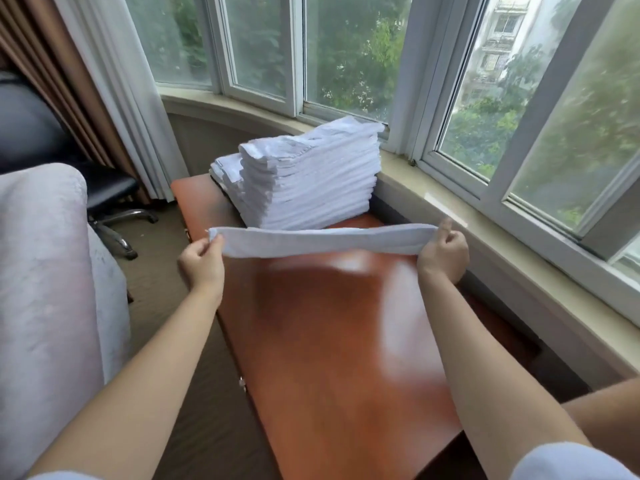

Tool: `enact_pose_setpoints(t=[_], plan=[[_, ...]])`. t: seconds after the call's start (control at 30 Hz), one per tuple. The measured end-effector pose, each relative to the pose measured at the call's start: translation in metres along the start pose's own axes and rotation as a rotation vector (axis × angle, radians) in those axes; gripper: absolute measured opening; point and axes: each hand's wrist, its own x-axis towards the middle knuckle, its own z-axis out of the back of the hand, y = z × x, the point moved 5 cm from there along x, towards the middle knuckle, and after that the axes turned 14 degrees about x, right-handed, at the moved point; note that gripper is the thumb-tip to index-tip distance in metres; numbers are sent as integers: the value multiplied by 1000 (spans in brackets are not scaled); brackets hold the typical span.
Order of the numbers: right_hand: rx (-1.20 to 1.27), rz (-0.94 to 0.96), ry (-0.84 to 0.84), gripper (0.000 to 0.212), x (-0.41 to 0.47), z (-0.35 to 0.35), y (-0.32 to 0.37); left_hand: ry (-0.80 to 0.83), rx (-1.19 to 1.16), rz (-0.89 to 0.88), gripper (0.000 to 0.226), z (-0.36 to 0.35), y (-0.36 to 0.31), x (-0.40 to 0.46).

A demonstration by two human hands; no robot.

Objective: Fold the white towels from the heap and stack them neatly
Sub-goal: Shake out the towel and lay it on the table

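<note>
A white towel (322, 241) is stretched out as a long narrow band above the reddish-brown table (339, 334). My left hand (202, 263) pinches its left end and my right hand (443, 254) grips its right end. Behind the towel, at the far end of the table, stands a tall stack of folded white towels (311, 181). A lower pile of white towels (225, 171) sits just behind and to the left of that stack.
A window sill (485, 230) runs along the table's right side under the windows. To the left are a pale upholstered seat (45, 271), a black office chair (110, 195) and curtains (114, 81). Carpet lies between the seat and the table.
</note>
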Motion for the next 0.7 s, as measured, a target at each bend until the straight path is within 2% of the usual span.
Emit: enact_pose_setpoints(t=[0.17, 0.33, 0.53, 0.7], plan=[[-190, -183, -4, 43, -32, 39, -80, 119, 213, 59, 8, 12, 81, -43], [-328, -292, 35, 43, -42, 42, -128, 200, 264, 172, 3, -9, 120, -52], [-327, -275, 60, 42, 4, -3, -137, 267, 362, 98, 29, -64, 111, -1], [-357, -338, 131, 40, 44, -50, -166, 277, 479, 51, 29, -121, 123, 40]])
